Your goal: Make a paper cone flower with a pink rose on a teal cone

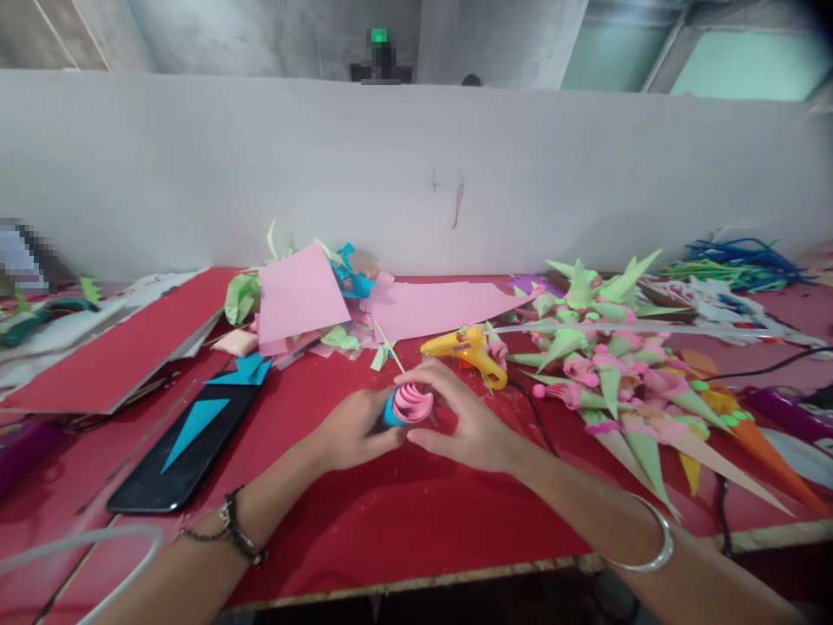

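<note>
Between my two hands is a pink and blue paper flower (414,404), its pink layers curled and a blue strip at its left side. My left hand (360,430) grips it from the left, fingers bent behind it. From the right, my right hand (462,421) curves around it with thumb and fingers on its edge. A thin pale stick (389,345) rises behind the flower; I cannot tell whether it is joined to it. Just beyond my right hand lies a yellow glue gun (469,351) with a clear glue stick in its back.
Several green and pink paper cones (608,378) are piled at the right. A dark phone (188,443) with blue paper pieces (195,430) lies left. Pink sheets (303,291) and scraps cover the back, before a white partition (260,165). A red board (130,347) lies far left.
</note>
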Available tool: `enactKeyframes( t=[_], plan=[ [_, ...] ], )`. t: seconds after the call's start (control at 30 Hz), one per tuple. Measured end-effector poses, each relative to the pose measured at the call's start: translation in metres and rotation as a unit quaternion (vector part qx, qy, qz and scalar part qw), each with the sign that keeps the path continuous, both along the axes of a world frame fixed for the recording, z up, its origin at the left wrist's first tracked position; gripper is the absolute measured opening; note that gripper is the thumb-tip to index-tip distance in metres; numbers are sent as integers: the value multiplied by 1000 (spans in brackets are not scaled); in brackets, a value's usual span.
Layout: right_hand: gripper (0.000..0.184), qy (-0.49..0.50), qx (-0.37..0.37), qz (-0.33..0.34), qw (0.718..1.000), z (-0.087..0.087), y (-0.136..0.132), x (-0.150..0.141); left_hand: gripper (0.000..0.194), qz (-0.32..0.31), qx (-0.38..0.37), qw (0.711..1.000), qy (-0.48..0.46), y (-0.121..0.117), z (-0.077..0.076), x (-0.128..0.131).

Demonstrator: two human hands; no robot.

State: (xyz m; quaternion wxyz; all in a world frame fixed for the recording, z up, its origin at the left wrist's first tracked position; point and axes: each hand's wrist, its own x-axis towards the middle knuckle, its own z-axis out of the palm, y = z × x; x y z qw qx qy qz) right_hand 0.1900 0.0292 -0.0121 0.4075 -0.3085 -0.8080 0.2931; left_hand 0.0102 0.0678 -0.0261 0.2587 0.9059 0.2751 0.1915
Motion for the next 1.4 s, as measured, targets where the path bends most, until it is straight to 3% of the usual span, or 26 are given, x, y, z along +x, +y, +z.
enactKeyframes(
  t=[0.17, 0.37, 0.6, 0.77, 0.93, 1.13, 1.4],
  plan=[
    [35, -2, 17, -11, 1000, 1, 1, -2, 23, -30, 45, 998, -13, 1, -4, 1],
    [28, 1, 50, -31, 998, 0, 0, -4, 29, 1, 28, 999, -46, 1, -2, 3],
    [49, -13, 73, -21, 997, 1, -2, -5, 21, 1, 78, 996, -52, 1, -4, 2],
    [42, -38, 82, 6, 996, 0, -3, -3, 13, 36, 113, 993, -24, -1, -2, 1],
    [35, -53, 75, 3, 996, -1, -2, -2, 13, 45, 119, 992, -27, -2, -2, 1],
    [33, -42, 52, 22, 998, -1, -2, -2, 20, 48, 180, 983, -2, 0, -5, -3],
    [30, 39, 3, 23, 999, -1, 0, -1, 19, 58, 244, 968, 32, 1, -4, -2]
  ],
)
